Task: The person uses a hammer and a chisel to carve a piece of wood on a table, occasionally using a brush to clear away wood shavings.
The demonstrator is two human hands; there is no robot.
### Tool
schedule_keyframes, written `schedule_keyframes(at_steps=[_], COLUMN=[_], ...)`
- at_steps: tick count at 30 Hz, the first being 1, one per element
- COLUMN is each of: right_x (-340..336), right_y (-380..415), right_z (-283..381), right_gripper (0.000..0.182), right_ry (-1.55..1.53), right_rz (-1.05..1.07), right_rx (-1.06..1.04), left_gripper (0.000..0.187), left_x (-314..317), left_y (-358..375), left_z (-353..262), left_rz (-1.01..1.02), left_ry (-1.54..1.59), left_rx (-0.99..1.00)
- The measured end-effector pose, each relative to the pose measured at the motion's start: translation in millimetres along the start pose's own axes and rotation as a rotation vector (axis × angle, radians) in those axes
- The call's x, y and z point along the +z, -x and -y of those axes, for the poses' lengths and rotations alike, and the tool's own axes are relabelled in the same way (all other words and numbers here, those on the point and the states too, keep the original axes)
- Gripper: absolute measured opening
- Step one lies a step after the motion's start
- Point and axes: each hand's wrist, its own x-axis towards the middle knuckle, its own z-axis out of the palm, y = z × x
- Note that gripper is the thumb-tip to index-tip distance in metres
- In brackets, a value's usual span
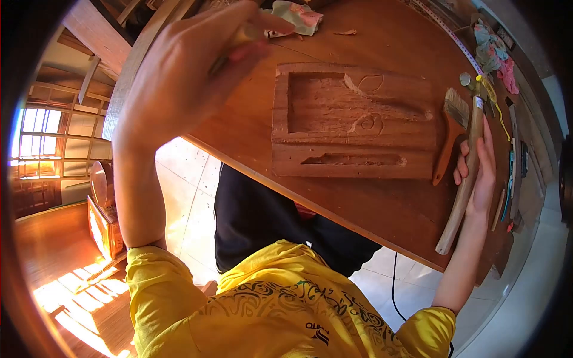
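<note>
My left hand (197, 71) is raised at the upper left, over the table edge, smeared by motion. Its fingers are closed around something pale and slim, too blurred to name. At the right, my right hand (482, 170) is around the wooden handle of a hammer (462, 197), whose head points away from me. Left of that hand lies a flat brush (449, 140) with an orange handle and pale bristles. A reddish-brown wooden board (352, 140) lies mid-table, carved with a rectangular recess, a long groove and rounded relief shapes.
The brown table (239, 140) has its near edge against my lap. A crumpled cloth (295, 18) lies at its far side, near wood chips. At the right are a tape measure (447, 33), another cloth (489, 48) and several slim tools (512, 173).
</note>
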Motion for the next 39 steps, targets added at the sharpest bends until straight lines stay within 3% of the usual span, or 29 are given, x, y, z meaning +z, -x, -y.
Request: schedule_keyframes(at_steps=[3, 6, 9, 11, 17, 19, 22, 25, 30, 39], right_x=[2.6, -0.5, 0.0, -1.6, -1.5, -2.7, -3.5, -2.6, -2.2, -3.0], right_y=[0.5, -0.1, 0.3, -0.6, -0.8, -0.7, -0.8, 0.1, 0.0, -0.4], right_z=[3.3, 0.5, 1.4, 0.5, -2.2, -3.2, -2.9, -3.5, -6.1, -5.6], right_gripper=[0.071, 0.071, 0.072, 0.071, 0.068, 0.068, 0.067, 0.067, 0.066, 0.071], right_ry=[0.022, 0.01, 0.02, 0.012, -0.033, -0.047, -0.046, -0.022, -0.024, -0.031], right_rz=[-0.01, 0.002, -0.007, -0.001, -0.015, -0.013, -0.008, -0.015, -0.014, -0.002], right_rx=[0.006, 0.0, 0.004, 0.003, 0.001, 0.001, 0.005, -0.002, 0.001, -0.01], left_gripper=[0.013, 0.017, 0.007, 0.012, 0.019, 0.021, 0.024, 0.027, 0.025, 0.021], left_x=[11.3, 22.2, 31.0, 38.9, 49.3, 64.7, 96.0, 110.3, 100.1, 103.0], left_y=[2.2, 6.5, -1.7, -3.5, -45.2, -56.5, -58.8, -61.9, -82.1, -46.4], left_z=[-15.7, -22.5, -15.2, -11.9, -33.6, -34.7, -28.9, -32.7, -31.8, -49.3], left_rz=[0.119, 0.293, 0.323, 0.328, 0.578, 0.546, 0.327, 0.171, 0.173, -0.103], left_ry=[0.275, 0.431, 0.625, 0.754, 0.96, 0.968, 0.905, 1.013, 1.067, 1.238], left_rx=[0.151, 0.074, 0.188, 0.21, 0.07, 0.121, 0.265, 0.234, 0.104, 0.057])
